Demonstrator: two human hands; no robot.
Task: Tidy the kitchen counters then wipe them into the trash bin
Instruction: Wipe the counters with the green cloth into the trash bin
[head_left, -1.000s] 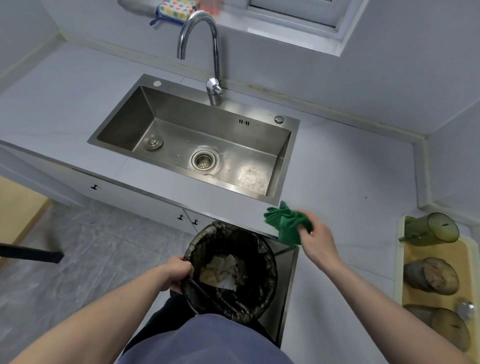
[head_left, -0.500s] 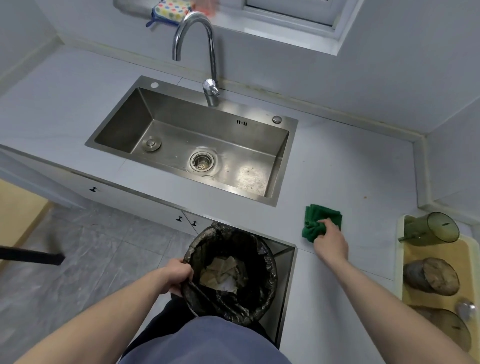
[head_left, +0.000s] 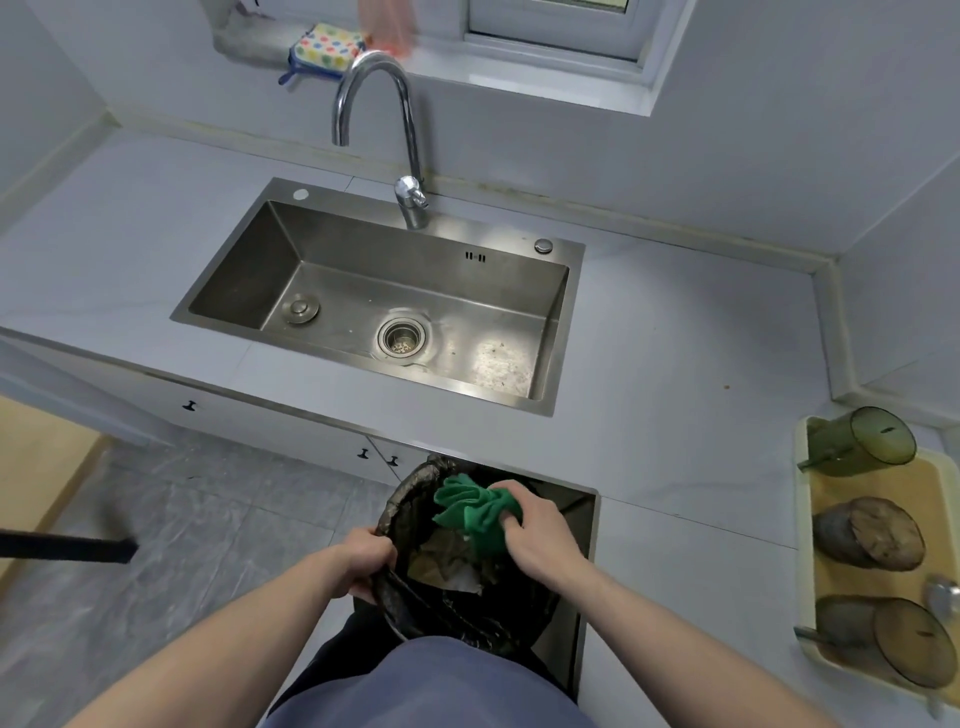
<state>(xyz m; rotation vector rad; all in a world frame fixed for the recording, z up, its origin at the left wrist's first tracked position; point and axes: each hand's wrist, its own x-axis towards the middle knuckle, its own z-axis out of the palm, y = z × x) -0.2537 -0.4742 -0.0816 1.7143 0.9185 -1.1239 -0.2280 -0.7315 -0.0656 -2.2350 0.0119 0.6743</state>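
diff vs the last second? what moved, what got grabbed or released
The right hand, gripping the green cloth throughout, swept it off the counter beside the sink, toward the person, and now holds it over the mouth of the trash bin. Nothing was taken hold of or let go. The left hand kept its grip on the bin's rim; the bin and the tray of cups stayed put.

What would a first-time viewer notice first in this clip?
Probably the bright green cloth, bunched in the right hand over the open trash bin, whose black-lined rim the left hand grips. Next, the steel sink and curved faucet set into the grey counter beyond.
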